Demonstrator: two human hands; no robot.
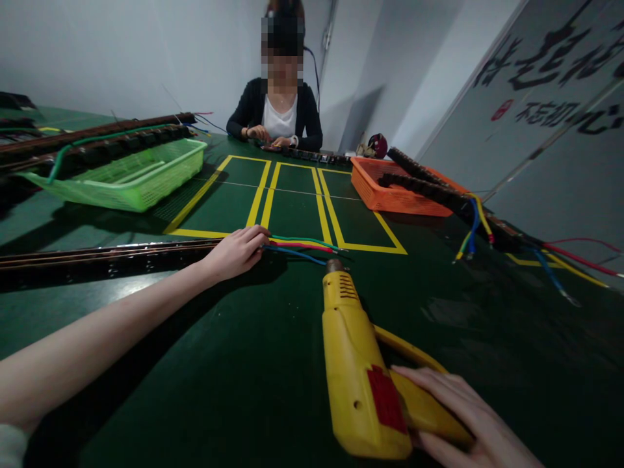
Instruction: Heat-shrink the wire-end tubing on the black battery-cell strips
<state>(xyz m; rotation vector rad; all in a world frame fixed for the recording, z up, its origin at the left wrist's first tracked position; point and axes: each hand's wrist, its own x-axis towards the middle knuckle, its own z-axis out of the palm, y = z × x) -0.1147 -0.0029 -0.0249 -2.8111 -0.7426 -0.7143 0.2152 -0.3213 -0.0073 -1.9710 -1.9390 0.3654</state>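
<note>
My right hand (463,416) is wrapped round the handle of a yellow heat gun (358,364). The gun's metal nozzle points away from me, close to the ends of several coloured wires (302,243). These green, yellow, red and blue wires come out of the end of a long black strip (160,257) lying across the left of the table. Fingers curled, my left hand (241,252) grips the wires where they leave the strip. The exact hold under its fingers is hidden.
A green basket (146,188) with similar strips lying over it stands at the left. To the right, an orange basket (404,200) bears more strips (439,188) with loose wires hanging out. Yellow tape (268,195) marks the green table (244,364). Across it sits a person (277,117), hands on another strip.
</note>
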